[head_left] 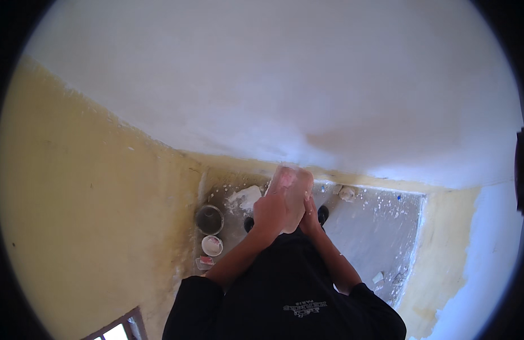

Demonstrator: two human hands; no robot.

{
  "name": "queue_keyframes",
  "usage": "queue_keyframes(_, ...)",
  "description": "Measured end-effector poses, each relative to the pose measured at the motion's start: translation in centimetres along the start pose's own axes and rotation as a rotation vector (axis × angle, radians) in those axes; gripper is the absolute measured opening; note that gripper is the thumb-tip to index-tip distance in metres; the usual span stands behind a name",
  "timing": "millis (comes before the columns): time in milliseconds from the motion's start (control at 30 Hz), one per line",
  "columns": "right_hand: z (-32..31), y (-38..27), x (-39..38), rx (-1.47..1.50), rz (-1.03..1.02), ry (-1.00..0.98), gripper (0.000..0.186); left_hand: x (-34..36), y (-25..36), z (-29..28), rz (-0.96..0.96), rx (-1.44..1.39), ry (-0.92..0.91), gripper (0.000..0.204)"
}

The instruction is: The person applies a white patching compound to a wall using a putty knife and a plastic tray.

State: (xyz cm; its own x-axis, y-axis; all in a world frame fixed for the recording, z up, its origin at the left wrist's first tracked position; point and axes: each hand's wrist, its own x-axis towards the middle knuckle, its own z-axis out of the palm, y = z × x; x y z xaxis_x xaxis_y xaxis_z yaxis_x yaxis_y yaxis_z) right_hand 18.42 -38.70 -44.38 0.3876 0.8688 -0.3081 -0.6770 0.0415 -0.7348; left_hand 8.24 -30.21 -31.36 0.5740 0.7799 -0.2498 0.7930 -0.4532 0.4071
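Observation:
In front of my body I hold a flat, pinkish plate with rounded corners [296,190], its face smeared with a pale coating; its exact kind is unclear. My left hand [270,212] is closed at its left side, with the knuckles over the lower part of the face. Along the right edge, my right hand [310,216] grips it, the fingers partly hidden. The plate is tilted, its upper end toward the wall [284,79], which is coated white above a yellow strip. A gap between the plate and the wall cannot be judged.
On the floor at left stand a dark bucket [209,220], a white tub [212,245] and a small pinkish-white tray [205,262]. A white patch [246,198] and splatters mark the grey floor [364,238]. A pale lump [347,194] lies near the wall's foot.

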Motion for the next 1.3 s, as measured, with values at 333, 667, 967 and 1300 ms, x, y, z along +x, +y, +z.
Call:
queue_keyframes(333, -5.0, -4.4, 2.9, -0.122, 0.126, -0.088, 0.075, 2.6, 5.1, 2.7, -0.166, -0.092, 0.145, 0.022)
queue_keyframes(667, -5.3, -3.0, 2.9, 0.073, 0.160, -0.111, 0.068, 3.3, 3.8, 2.3, -0.210, -0.033, 0.113, 0.023)
queue_keyframes(967, -5.2, -2.0, 2.7, 0.075, 0.162, -0.100, 0.052, 2.8, 4.2, 1.8, -0.113, -0.018, 0.164, 0.021)
queue_keyframes(1300, -5.2, -1.2, 1.3, 0.375, 0.390, -0.022, 0.048, 3.1, 2.6, 4.0, -0.253, -0.020, 0.035, 0.022)
